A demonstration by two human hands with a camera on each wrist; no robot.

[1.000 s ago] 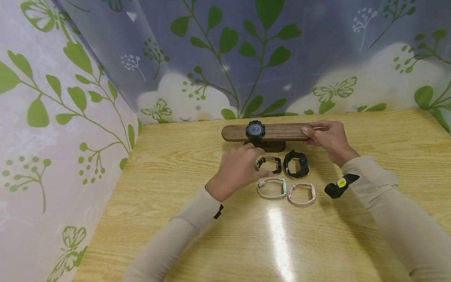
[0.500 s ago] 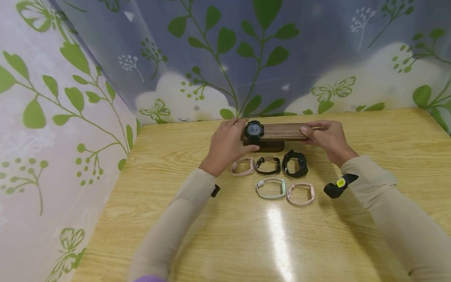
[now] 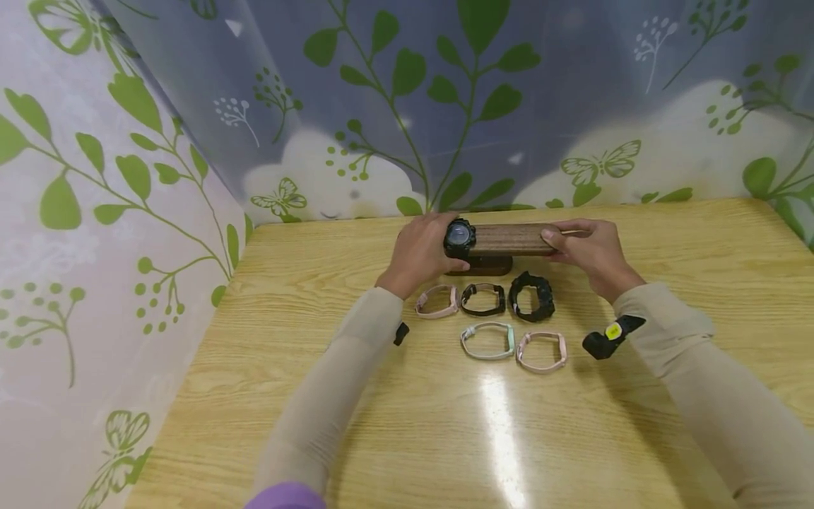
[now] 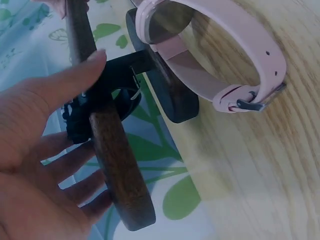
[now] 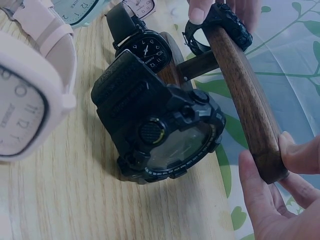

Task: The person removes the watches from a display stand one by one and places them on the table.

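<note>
A dark wooden watch stand (image 3: pixel 516 240) with a horizontal bar stands near the back of the table. Round the left part of its bar sits a black digital watch (image 3: pixel 459 239), face up. My left hand (image 3: pixel 420 247) holds this watch: in the left wrist view the thumb lies at its strap (image 4: pixel 120 72), with the fingers behind the bar. At the other end, my right hand (image 3: pixel 591 249) pinches the bar's tip between thumb and fingers, as the right wrist view also shows around the bar end (image 5: pixel 272 167).
In front of the stand lie several strapped watches on their sides: a pink one (image 3: pixel 420 304), a slim black one (image 3: pixel 483 311), a chunky black one (image 3: pixel 545 297), a mint one (image 3: pixel 511 341) and another pink one (image 3: pixel 564 350). A leaf-patterned curtain (image 3: pixel 381 141) hangs behind the table.
My left hand has moved from above the front watches up to the bar's left end, then right against the black watch. My right hand stays on the bar's right end.
</note>
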